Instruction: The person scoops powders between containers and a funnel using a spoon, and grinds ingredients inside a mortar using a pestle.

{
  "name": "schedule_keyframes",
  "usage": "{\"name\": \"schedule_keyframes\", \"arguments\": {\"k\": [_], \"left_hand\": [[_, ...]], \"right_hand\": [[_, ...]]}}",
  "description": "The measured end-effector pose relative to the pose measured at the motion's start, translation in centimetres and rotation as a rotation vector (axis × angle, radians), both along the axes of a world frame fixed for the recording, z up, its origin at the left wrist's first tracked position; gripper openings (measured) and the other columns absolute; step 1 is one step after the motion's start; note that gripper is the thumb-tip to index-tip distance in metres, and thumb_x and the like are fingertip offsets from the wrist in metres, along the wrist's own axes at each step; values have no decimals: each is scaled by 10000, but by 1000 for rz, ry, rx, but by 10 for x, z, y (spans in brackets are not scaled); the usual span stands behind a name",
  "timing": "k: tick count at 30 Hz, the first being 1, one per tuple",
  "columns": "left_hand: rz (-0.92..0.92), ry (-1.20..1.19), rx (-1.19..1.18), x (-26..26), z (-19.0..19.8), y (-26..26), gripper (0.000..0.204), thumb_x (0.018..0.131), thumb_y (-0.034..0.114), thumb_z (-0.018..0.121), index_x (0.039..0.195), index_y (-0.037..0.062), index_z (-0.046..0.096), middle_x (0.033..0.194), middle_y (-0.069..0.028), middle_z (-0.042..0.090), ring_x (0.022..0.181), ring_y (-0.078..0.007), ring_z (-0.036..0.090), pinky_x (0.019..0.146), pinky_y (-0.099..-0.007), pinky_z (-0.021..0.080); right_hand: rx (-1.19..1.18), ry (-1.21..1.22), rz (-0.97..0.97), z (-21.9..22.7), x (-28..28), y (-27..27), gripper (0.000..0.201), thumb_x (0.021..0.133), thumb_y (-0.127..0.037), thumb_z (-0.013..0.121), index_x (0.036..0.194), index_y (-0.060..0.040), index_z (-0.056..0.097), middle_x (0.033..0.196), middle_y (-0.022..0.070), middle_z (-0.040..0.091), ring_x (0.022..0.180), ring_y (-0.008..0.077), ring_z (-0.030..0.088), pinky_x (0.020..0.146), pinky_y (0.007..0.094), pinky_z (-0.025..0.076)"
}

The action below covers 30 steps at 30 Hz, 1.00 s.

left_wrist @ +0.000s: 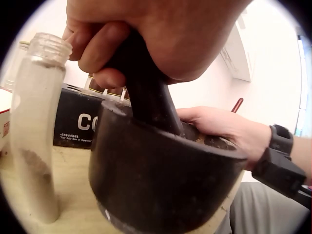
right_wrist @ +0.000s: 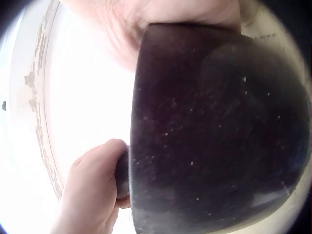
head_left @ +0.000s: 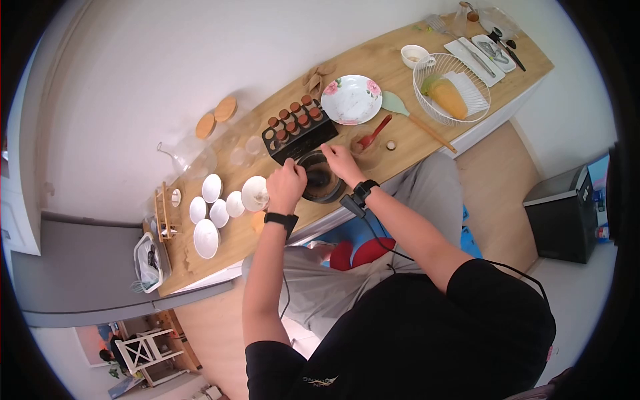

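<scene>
A dark stone mortar [head_left: 325, 193] stands near the table's front edge; its thick wall [left_wrist: 165, 180] fills the middle of the left wrist view. My left hand [head_left: 287, 185] grips the black pestle [left_wrist: 153, 105], fingers curled round its upper part, the lower end down inside the bowl. My right hand [head_left: 341, 165] lies at the mortar's far right rim, its thumb side along the edge in the left wrist view. In the right wrist view the hand [right_wrist: 165, 14] holds the side of the mortar [right_wrist: 214, 126]. What is in the bowl is mostly hidden.
Behind the mortar stands a black spice rack [head_left: 303, 139]. Several white bowls [head_left: 207, 238] are to the left, with a glass jar [left_wrist: 34, 131] nearby. A floral plate [head_left: 351, 100], red spoon [head_left: 375, 132], green spatula [head_left: 395, 103] and wire basket [head_left: 481, 110] are to the right.
</scene>
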State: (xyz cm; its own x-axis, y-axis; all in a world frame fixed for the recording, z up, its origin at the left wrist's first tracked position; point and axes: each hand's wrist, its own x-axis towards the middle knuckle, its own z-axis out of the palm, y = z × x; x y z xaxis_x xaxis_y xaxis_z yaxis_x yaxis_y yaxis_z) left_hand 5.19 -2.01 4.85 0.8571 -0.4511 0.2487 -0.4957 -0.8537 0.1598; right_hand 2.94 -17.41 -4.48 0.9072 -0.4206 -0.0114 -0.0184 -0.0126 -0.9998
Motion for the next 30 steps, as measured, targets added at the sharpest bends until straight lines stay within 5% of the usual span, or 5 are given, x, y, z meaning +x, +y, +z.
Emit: {"name": "schedule_keyframes", "arguments": {"k": [10,22,30], "left_hand": [[-258,-200,43,-32,15,-35,136,802,162,601,710,67,569,586,-158,611,518,-323,626,475,-423,505],[-29,33,-51,13,-5,8,180,863,214,548,794,56,599,670,-209,646,651,-410,642,595,-508,516],[-87,30,-30,15,1,-2,173,867,224,556,818,63,596,665,-200,640,659,-413,636,594,-512,507]], "right_hand": [[-19,-7,-3,1,0,-1,475,977,-327,519,745,87,520,609,176,510,590,192,447,611,396,418],[-23,11,3,-4,1,-1,470,974,-339,519,735,66,511,604,137,501,587,203,451,618,385,419],[-29,41,-2,0,1,-2,480,971,-341,526,717,66,519,596,134,502,586,191,443,621,388,419]]}}
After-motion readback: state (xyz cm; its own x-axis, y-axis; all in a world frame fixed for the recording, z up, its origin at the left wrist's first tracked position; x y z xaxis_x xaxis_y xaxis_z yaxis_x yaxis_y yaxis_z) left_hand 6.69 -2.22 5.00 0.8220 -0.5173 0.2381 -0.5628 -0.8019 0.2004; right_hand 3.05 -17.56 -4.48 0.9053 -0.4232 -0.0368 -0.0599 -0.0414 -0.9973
